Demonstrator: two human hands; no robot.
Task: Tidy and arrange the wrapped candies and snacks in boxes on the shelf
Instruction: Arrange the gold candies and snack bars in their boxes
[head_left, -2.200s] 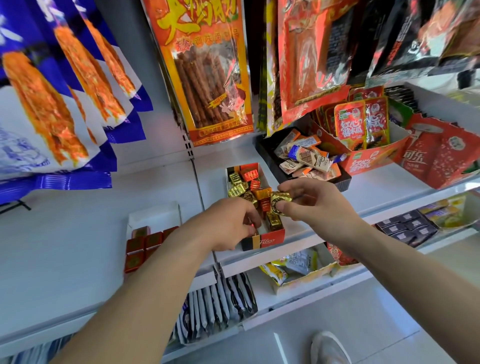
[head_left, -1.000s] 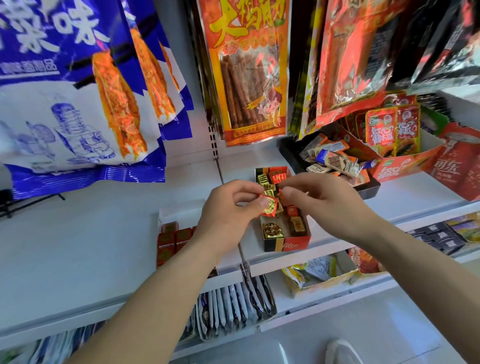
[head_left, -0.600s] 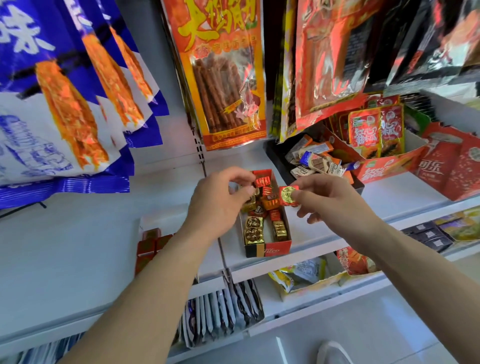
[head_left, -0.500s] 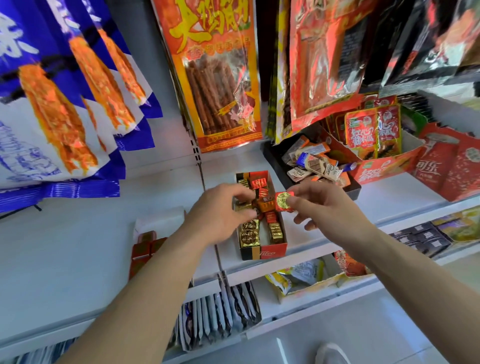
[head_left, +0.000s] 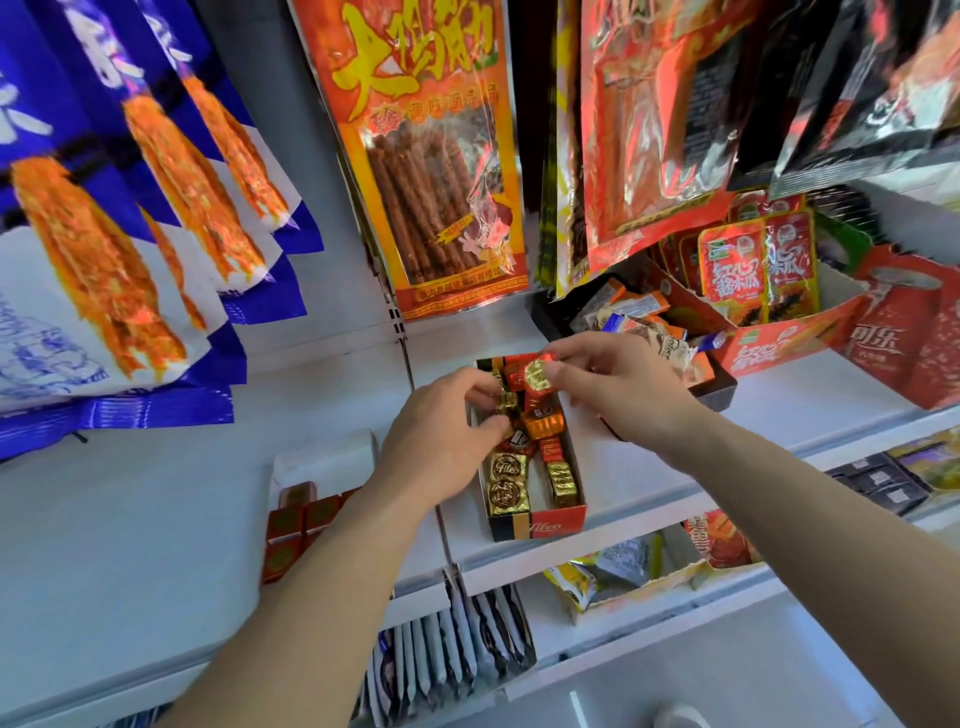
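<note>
A narrow red and black candy box (head_left: 540, 525) stands on the white shelf (head_left: 649, 483), holding gold and red wrapped candies. Two gold round-stamped candies (head_left: 508, 480) lie at its front. My right hand (head_left: 618, 384) pinches a red candy with a gold seal (head_left: 535, 375) over the box's back end. My left hand (head_left: 447, 441) reaches into the box's left side, its fingers closed on a small gold candy (head_left: 506, 402).
A white box of dark red cubes (head_left: 296, 525) sits to the left. Behind on the right are a black tray of mixed wrapped snacks (head_left: 724, 392) and a red carton of sachets (head_left: 769, 348). Large snack bags (head_left: 441, 171) hang overhead. Lower shelves hold more packets.
My right hand carried the red candy from mid-box toward the box's back end. My left hand dipped lower into the candies on the left side.
</note>
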